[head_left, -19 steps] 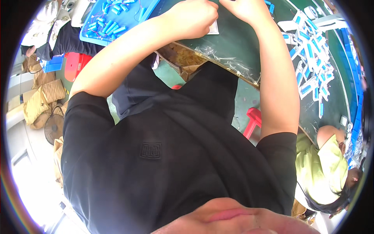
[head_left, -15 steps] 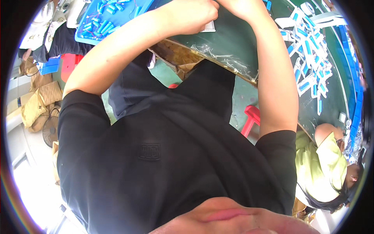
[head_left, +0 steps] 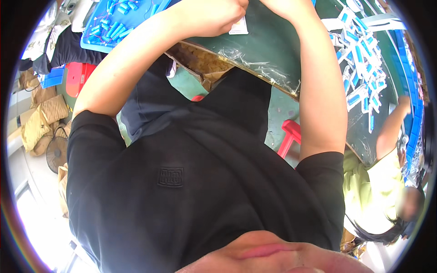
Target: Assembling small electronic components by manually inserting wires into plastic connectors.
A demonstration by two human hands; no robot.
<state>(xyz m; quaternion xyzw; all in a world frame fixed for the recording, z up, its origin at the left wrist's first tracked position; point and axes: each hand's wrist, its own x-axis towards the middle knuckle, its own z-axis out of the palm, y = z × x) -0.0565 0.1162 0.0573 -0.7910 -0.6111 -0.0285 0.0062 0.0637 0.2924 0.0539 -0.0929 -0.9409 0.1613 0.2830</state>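
Note:
My left hand [head_left: 223, 16] is at the top edge over the green table, its fingers curled closed. Whatever they grip, if anything, is hidden. Just beneath its knuckles shows a flat white piece [head_left: 239, 26]; I cannot tell whether the hand touches it. My right hand [head_left: 278, 6] is to the right of it, mostly cut off by the top edge, so its fingers do not show. Left of my left forearm, a blue tray [head_left: 93, 44] holds several blue cylindrical cells [head_left: 114, 31] with thin wires.
A pile of white pieces with blue cells [head_left: 362, 57] lies on the green table [head_left: 273, 50], right of my right arm. Clear plastic film [head_left: 255, 63] lies along the near edge. A co-worker in a light green shirt [head_left: 371, 182] sits at the right. A red stool [head_left: 291, 134] stands below.
My left hand has shifted slightly left and up, and more of the white piece shows. The co-worker's arm has stretched out toward the blue bins. The view has shifted a little.

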